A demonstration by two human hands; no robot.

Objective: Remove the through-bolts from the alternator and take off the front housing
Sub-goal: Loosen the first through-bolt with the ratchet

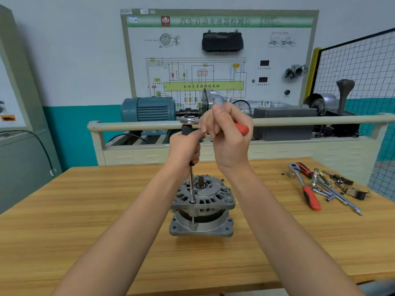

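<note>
Ratchet handle [241,128] mostly hidden w/in right hand [228,133].

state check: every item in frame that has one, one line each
alternator: upright on the table, front housing still on
ratchet: held above the alternator, head on top of the extension
extension: vertical, socket end seated on a through-bolt at the housing rim
left hand: grips the top of the extension
right hand: grips the ratchet's red handle
spare ratchet: lying idle on the table, right side
</note>
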